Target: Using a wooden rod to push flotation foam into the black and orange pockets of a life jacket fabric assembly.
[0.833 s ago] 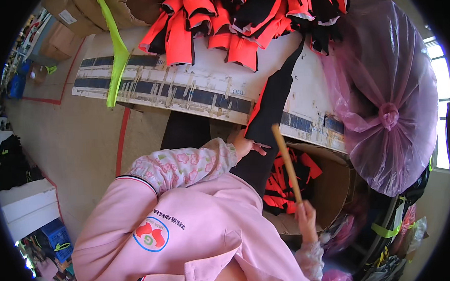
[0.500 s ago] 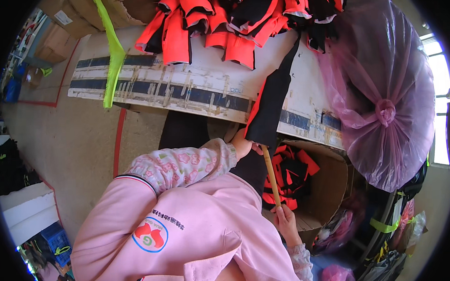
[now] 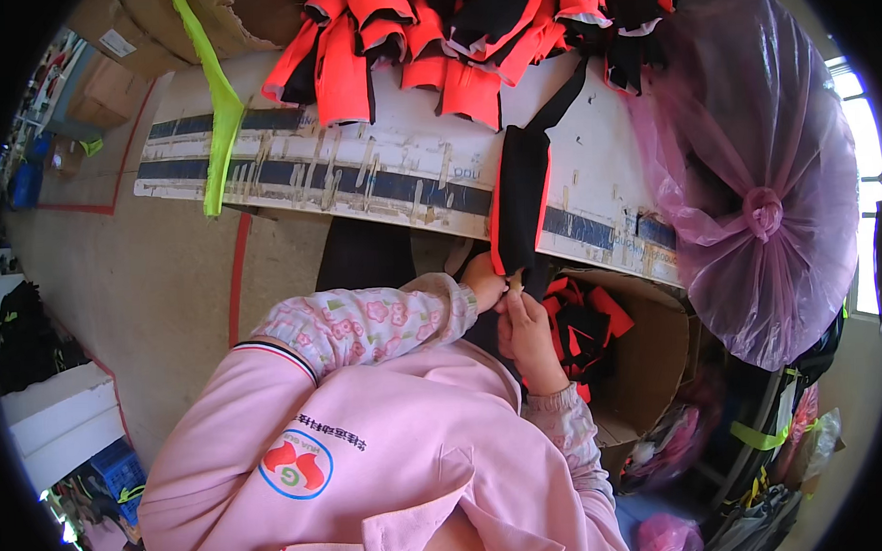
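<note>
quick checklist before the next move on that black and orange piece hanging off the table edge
1. Left hand on the black and orange piece: ok, it pinches the lower end.
2. Right hand in place: ok, fingers meet the left hand at the same end.
3. Piece supported: ok, its upper part lies on the table and the rest hangs over the edge.
4. Wooden stick's whereabouts: cannot tell, only a pale tip shows between the hands.
5. Cardboard box under the hands: ok, open, with similar pieces inside.
</note>
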A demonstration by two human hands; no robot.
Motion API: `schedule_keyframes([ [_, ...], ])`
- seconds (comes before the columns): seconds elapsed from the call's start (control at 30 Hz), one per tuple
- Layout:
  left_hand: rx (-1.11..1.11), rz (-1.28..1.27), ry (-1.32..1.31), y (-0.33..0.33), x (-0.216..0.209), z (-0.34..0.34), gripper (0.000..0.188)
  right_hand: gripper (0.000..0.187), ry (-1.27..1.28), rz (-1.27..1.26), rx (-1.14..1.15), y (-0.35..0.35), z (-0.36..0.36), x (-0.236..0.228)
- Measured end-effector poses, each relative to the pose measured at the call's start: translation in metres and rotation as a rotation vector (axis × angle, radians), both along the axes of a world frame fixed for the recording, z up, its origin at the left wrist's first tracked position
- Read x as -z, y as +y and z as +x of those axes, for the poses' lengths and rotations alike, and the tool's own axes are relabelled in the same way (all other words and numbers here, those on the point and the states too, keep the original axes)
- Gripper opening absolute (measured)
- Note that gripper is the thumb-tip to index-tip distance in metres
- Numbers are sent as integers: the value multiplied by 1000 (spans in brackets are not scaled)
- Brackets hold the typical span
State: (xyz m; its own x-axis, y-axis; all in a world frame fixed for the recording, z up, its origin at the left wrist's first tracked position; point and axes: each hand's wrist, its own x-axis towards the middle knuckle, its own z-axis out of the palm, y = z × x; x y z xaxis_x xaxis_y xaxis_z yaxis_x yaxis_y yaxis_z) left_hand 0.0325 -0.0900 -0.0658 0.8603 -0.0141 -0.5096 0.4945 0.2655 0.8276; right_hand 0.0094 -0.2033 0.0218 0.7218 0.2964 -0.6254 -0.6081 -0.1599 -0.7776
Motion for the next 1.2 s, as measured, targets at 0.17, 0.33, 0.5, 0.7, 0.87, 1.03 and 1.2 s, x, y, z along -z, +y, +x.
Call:
schedule_keyframes([
  [0.17,-176,-286,64,-4,1,7,10,27,361,579,95,0,4,-6],
  [0.33,-82,-105,-23,-5,8,-4,11,27,-20,-93,-189,-25,-2,-29],
  [0.5,-36,-30,-87,-5,-21,-7,16,27,-587,-651,-369,-56,-36,-38],
  [0.7,42,133,72,-8,-20,-5,10,30,-343,-404,-257,-21,3,-19],
  [0.87,-270,-322,-51,-10,21,5,9,27,169,287,-35,4,6,-12],
  [1.03,-23,-93,-105,-5,20,-6,15,27,249,366,15,-25,-17,-38],
  [1.2,-101,-104,-86,-11,-17,-2,25,28,298,366,157,-59,-72,-39],
])
